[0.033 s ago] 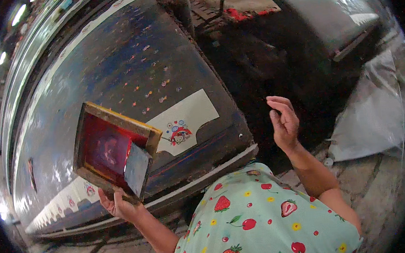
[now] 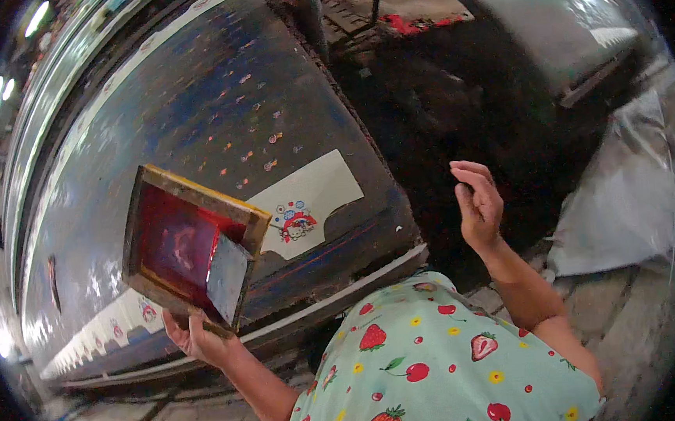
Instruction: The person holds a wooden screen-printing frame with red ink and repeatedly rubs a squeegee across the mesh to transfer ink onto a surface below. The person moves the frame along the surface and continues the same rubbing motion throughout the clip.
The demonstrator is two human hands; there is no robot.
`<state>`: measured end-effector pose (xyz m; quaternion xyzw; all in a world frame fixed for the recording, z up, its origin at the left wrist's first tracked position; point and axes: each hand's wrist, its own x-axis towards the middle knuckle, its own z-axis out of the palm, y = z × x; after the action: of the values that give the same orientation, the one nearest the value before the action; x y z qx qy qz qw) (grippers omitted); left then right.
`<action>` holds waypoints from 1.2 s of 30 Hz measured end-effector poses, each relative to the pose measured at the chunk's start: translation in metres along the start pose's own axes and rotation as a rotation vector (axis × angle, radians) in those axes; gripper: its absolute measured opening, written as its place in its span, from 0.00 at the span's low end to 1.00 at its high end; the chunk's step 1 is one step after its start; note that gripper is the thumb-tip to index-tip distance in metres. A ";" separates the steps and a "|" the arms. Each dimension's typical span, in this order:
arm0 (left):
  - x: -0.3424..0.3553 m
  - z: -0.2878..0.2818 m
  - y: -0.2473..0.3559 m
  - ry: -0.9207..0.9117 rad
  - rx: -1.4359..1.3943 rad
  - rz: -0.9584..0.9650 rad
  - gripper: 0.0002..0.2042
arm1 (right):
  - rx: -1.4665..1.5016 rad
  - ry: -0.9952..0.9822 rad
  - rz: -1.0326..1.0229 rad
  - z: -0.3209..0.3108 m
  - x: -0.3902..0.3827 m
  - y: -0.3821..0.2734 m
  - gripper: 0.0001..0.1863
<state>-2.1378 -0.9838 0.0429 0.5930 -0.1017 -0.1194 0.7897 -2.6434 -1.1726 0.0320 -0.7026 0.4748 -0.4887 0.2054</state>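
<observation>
My left hand (image 2: 198,337) grips the near edge of a wooden screen-printing frame (image 2: 133,225), with the thumb on top of the wood. Red ink coats the mesh inside the frame, and a pale flat squeegee (image 2: 229,279) leans against its right inner wall. The frame is tilted over a dark, ink-stained table. Beside its right corner lies a cream paper or fabric piece (image 2: 335,181) with a small colourful cartoon print. Off the table's right side, my right hand (image 2: 480,207) hovers with nothing in it, fingers loosely bent and thumb apart from them.
Printed cream pieces (image 2: 126,319) line the near left table edge, and another strip (image 2: 191,17) runs along the far edge. Small ink marks dot the dark tabletop (image 2: 191,127). To the right stand a second table (image 2: 528,25) and a translucent plastic sheet (image 2: 619,206).
</observation>
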 end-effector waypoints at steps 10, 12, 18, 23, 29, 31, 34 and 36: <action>-0.119 0.096 -0.010 0.083 0.258 -0.005 0.34 | 0.033 -0.214 0.363 -0.110 -0.007 0.131 0.16; -0.133 0.112 -0.012 0.032 0.187 0.000 0.35 | -0.176 -0.553 0.232 -0.121 -0.012 0.152 0.16; -0.132 0.116 -0.008 -0.085 0.381 0.070 0.38 | -0.734 -1.532 0.110 -0.125 -0.061 0.176 0.16; -0.122 0.130 -0.029 -0.145 0.394 0.075 0.38 | -0.600 -1.332 0.127 -0.119 -0.078 0.171 0.15; -0.135 0.162 -0.054 -0.214 0.337 -0.036 0.37 | -0.690 -1.255 0.121 -0.144 -0.068 0.160 0.13; -0.140 0.171 -0.058 -0.246 0.319 -0.054 0.38 | -0.730 -1.265 0.141 -0.156 -0.068 0.161 0.13; -0.149 0.188 -0.061 -0.316 0.339 0.008 0.39 | -0.686 -1.297 0.267 -0.168 -0.071 0.166 0.13; -0.157 0.201 -0.060 -0.319 0.429 0.081 0.39 | -0.680 -1.317 0.307 -0.171 -0.073 0.174 0.13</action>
<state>-2.3519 -1.1347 0.0373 0.7160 -0.2716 -0.1552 0.6241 -2.8804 -1.1602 -0.0595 -0.7999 0.4712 0.2395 0.2843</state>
